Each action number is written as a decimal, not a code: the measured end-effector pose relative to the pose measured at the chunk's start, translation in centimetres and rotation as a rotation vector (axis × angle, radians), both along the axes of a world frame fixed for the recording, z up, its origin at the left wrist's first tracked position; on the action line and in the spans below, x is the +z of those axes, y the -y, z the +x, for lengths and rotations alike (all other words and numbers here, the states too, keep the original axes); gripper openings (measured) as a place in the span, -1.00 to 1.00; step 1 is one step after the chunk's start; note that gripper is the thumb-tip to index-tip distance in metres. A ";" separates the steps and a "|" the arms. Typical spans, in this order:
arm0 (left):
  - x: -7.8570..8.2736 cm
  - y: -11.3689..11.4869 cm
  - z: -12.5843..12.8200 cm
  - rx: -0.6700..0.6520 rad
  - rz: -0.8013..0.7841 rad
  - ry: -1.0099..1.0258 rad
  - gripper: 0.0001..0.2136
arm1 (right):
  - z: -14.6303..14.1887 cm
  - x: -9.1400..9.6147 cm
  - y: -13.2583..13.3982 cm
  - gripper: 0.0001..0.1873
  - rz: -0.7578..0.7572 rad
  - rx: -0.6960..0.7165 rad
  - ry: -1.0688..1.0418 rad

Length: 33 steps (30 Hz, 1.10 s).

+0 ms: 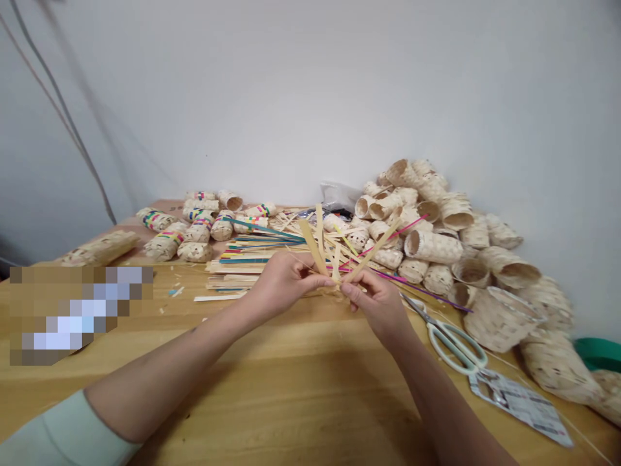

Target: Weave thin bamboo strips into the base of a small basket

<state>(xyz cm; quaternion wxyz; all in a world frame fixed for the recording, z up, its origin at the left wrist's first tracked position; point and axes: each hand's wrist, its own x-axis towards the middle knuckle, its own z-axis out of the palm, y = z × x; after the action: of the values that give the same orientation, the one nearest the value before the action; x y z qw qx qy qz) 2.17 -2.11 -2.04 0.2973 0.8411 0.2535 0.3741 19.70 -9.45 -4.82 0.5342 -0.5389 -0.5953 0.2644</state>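
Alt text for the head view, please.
A person's left hand and right hand pinch crossing pale strips above a wooden table. Loose strips lie behind; woven baskets, some colour-banded, lie at left, with a larger heap at right beside scissors.

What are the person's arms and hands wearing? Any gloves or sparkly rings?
The left arm has a plain, pale mint-green sleeve that stops well short of the wrist. The right arm shows no sleeve in view. The left hand and right hand have no gloves, and I see no rings.
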 end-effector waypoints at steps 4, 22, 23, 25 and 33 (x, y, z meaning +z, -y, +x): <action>0.2 0.0 -0.2 0.111 0.249 -0.100 -0.77 | -0.1 0.1 0.1 -0.75 0.011 -0.024 0.034; 0.7 -1.1 -1.1 -0.120 0.557 -0.212 -0.82 | 0.5 -0.6 -0.3 -0.68 0.047 -0.076 0.078; 0.8 -1.1 -1.1 -0.104 0.611 -0.235 -0.81 | 0.5 -0.6 -0.3 -0.68 0.040 -0.079 0.076; 0.7 -1.0 -0.9 -0.051 0.726 -0.281 -0.79 | 0.5 -0.6 -0.4 -0.68 0.022 -0.086 0.059; -0.5 -1.5 -0.5 0.051 0.939 -0.333 -0.77 | 0.7 -0.6 -0.7 -0.72 0.003 -0.049 0.075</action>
<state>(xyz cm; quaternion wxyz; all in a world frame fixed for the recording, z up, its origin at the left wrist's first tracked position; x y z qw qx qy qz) 1.68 -0.65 -2.53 -0.1673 0.9261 0.1221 0.3155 20.43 -8.80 -5.42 0.5187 -0.5620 -0.6020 0.2297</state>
